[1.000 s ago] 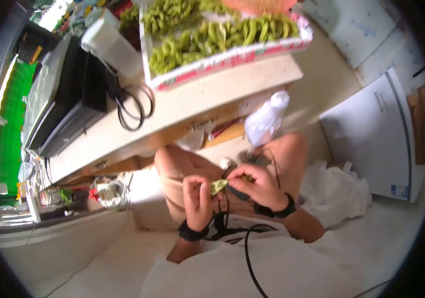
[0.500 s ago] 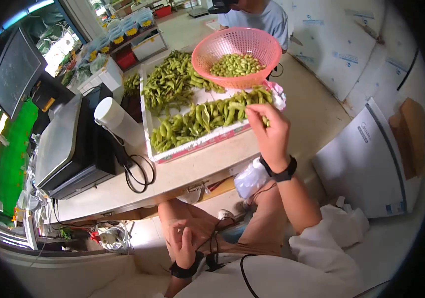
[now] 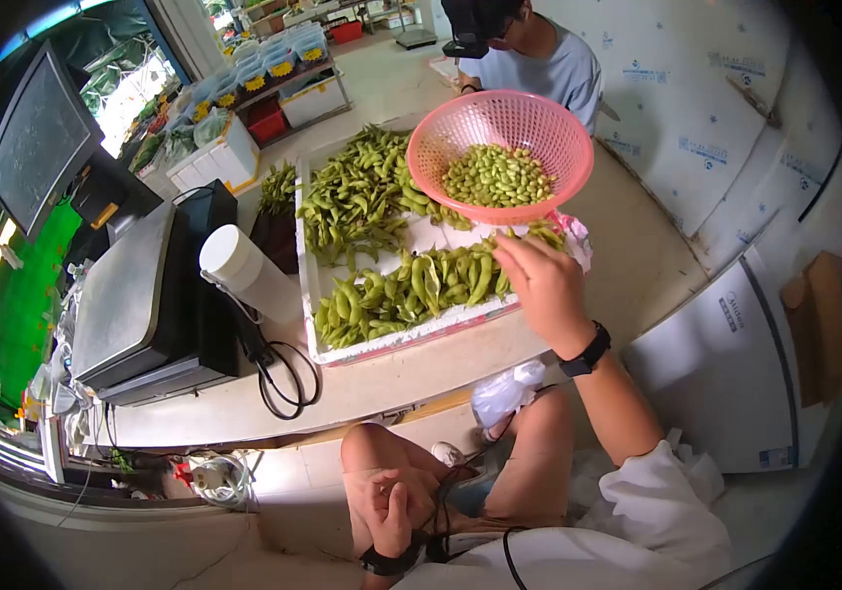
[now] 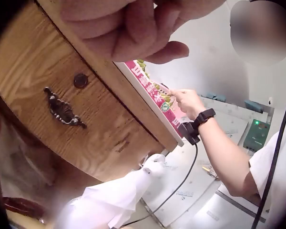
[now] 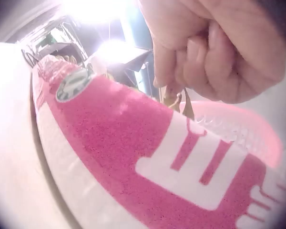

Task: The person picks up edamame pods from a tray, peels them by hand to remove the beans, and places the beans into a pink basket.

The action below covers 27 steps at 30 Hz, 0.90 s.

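My right hand (image 3: 542,295) reaches over the near right edge of a shallow white foam tray (image 3: 421,339) with a pink printed side. Its fingers are curled in the right wrist view, and the thumb and index tips pinch at a green soybean pod (image 5: 171,100) just behind the tray wall. Green pods (image 3: 382,300) lie in a row along the tray's front, with a bigger heap (image 3: 347,211) behind. A pink plastic basket (image 3: 500,106) of shelled beans (image 3: 500,177) sits at the back right. My left hand (image 3: 389,506) rests over my lap, fingers loosely curled, nothing visible in it.
Left of the tray stand a white cylindrical container (image 3: 249,270), a looped black cable (image 3: 288,388) and a flat-topped scale (image 3: 126,295). A person (image 3: 559,69) sits beyond the basket. Below the table edge is a white plastic bag (image 3: 508,393); a white appliance (image 3: 726,364) stands to the right.
A second ago both hands held a pod over the lap. My right hand has since gone up to the tray's pods, with beans visible in it midway; the left stayed low, without the pod.
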Tool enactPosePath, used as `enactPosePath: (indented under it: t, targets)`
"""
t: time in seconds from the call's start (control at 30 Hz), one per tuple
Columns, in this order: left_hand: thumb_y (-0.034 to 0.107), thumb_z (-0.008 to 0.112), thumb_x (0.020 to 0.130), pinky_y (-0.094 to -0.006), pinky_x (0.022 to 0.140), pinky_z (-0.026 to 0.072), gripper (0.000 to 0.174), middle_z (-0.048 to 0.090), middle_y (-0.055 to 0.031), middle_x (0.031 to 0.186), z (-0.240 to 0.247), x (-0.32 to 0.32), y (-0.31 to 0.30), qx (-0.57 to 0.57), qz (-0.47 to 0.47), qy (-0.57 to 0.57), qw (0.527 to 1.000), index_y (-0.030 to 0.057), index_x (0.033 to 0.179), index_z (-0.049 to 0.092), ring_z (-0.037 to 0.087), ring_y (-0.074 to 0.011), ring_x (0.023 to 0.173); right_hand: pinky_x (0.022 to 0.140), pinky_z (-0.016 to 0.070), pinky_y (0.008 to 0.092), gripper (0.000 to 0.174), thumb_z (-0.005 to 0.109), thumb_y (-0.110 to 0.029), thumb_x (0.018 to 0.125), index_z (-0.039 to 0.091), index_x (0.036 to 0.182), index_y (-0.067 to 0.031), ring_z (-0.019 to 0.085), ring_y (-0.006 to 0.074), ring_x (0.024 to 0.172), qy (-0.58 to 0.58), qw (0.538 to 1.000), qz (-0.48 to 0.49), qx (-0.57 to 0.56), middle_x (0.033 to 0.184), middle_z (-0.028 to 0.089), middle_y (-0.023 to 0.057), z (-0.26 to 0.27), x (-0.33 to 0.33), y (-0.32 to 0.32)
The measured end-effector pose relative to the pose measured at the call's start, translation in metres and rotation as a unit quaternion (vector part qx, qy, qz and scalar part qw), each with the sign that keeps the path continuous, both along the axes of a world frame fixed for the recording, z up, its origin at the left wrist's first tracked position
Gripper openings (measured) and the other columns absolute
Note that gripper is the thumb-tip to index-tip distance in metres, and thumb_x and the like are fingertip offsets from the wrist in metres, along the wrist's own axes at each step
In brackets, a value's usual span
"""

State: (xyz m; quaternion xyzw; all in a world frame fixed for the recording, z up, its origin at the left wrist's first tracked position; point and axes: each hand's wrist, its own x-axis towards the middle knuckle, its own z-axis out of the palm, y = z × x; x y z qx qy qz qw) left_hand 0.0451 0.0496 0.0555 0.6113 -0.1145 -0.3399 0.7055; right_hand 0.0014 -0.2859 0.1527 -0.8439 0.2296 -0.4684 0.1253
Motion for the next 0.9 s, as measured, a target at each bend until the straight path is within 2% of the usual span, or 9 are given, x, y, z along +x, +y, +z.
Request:
enactPosePath:
  t: [0.1, 0.13, 0.23, 0.4, 0.47, 0.63, 0.73, 0.83, 0.9]
  targets:
    - [0.003, 0.046, 0.092, -0.0181, 0.058, 0.0393, 0.017, 0.052, -0.0005, 0.080, -0.014, 0.008, 0.010, -0.001, -0.009, -0.007, 1.000, 0.0015, 0.109, 0.048, 0.049, -0.0050, 0.065, 0.055, 0.0449, 0.0333, 0.016, 0.055, -0.013, 0.088, 0.061, 0.096, -0.0006, 0.061, 0.0235, 0.063, -0.091, 0.991, 0.050, 0.085, 0.074, 0.061, 0.0135, 0.014, -0.006, 0.001]
    - [0.003, 0.046, 0.092, -0.0181, 0.058, 0.0393, 0.017, 0.052, -0.0005, 0.080, -0.015, 0.011, 0.012, -0.003, -0.009, -0.006, 1.000, 0.0015, 0.109, 0.048, 0.049, -0.0050, 0.065, 0.055, 0.0430, 0.0296, 0.018, 0.050, -0.013, 0.091, 0.060, 0.096, 0.0012, 0.058, 0.0170, 0.060, -0.046, 0.991, 0.026, 0.125, 0.068, 0.058, 0.0124, 0.030, -0.012, 0.004]
    - [0.006, 0.046, 0.092, -0.0196, 0.044, 0.0290, 0.012, 0.049, 0.0005, 0.064, -0.005, 0.025, 0.013, -0.020, -0.046, -0.035, 0.998, 0.0036, 0.104, 0.047, 0.041, -0.0056, 0.050, 0.056, 0.0431, 0.0280, 0.018, 0.046, -0.011, 0.091, 0.059, 0.097, 0.0004, 0.055, 0.0143, 0.059, -0.065, 0.976, 0.060, 0.199, 0.066, 0.057, 0.0083, 0.067, -0.006, -0.003]
    - [0.008, 0.044, 0.093, -0.0198, 0.045, 0.0302, 0.013, 0.051, -0.0017, 0.062, 0.012, 0.037, 0.031, -0.048, -0.061, -0.058, 0.995, 0.0033, 0.104, 0.047, 0.044, -0.0065, 0.051, 0.056, 0.0450, 0.0280, 0.014, 0.052, -0.008, 0.086, 0.060, 0.091, 0.0027, 0.056, 0.0126, 0.060, -0.063, 0.992, 0.111, 0.023, 0.065, 0.058, 0.0069, 0.089, 0.039, -0.079]
    - [0.008, 0.044, 0.093, -0.0199, 0.045, 0.0308, 0.013, 0.051, -0.0022, 0.061, 0.015, 0.039, 0.039, -0.051, -0.048, -0.061, 0.996, 0.0031, 0.104, 0.047, 0.044, -0.0069, 0.051, 0.055, 0.0445, 0.0294, 0.018, 0.060, -0.014, 0.082, 0.061, 0.079, 0.0036, 0.055, 0.0129, 0.056, 0.064, 0.985, 0.074, 0.139, 0.060, 0.057, 0.0048, 0.092, 0.051, -0.110]
    - [0.007, 0.043, 0.092, -0.0194, 0.046, 0.0314, 0.013, 0.052, -0.0039, 0.060, 0.001, 0.040, 0.073, -0.067, 0.009, -0.020, 0.997, 0.0039, 0.103, 0.048, 0.044, -0.0070, 0.051, 0.054, 0.0425, 0.0324, 0.033, 0.060, -0.026, 0.083, 0.060, 0.069, 0.0035, 0.050, 0.0108, 0.054, 0.143, 0.977, 0.011, 0.156, 0.056, 0.055, 0.0040, 0.078, 0.070, -0.151]
    - [0.007, 0.044, 0.091, -0.0188, 0.047, 0.0325, 0.012, 0.053, -0.0042, 0.061, -0.001, 0.041, 0.081, -0.069, 0.028, -0.017, 0.997, 0.0036, 0.101, 0.049, 0.044, -0.0068, 0.051, 0.060, 0.0435, 0.0310, 0.032, 0.052, -0.025, 0.087, 0.059, 0.075, 0.0041, 0.051, 0.0103, 0.060, 0.201, 0.971, 0.038, 0.121, 0.062, 0.056, 0.0081, 0.063, 0.075, -0.171]
    - [0.007, 0.045, 0.091, -0.0185, 0.047, 0.0328, 0.012, 0.053, -0.0042, 0.061, 0.001, 0.045, 0.082, -0.062, 0.035, -0.008, 0.997, 0.0033, 0.101, 0.050, 0.044, -0.0067, 0.052, 0.069, 0.0451, 0.0328, 0.028, 0.044, -0.020, 0.088, 0.058, 0.083, 0.0038, 0.059, 0.0174, 0.072, 0.173, 0.965, 0.047, 0.191, 0.076, 0.061, 0.0156, 0.053, 0.074, -0.177]
    - [0.007, 0.045, 0.091, -0.0184, 0.048, 0.0329, 0.012, 0.053, -0.0042, 0.061, 0.002, 0.049, 0.081, -0.056, 0.039, -0.006, 0.998, 0.0031, 0.101, 0.050, 0.044, -0.0066, 0.052, 0.084, 0.0439, 0.0332, 0.024, 0.043, -0.012, 0.088, 0.057, 0.097, 0.0058, 0.059, 0.0219, 0.092, 0.233, 0.967, -0.051, 0.085, 0.094, 0.064, 0.0147, 0.052, 0.073, -0.179]
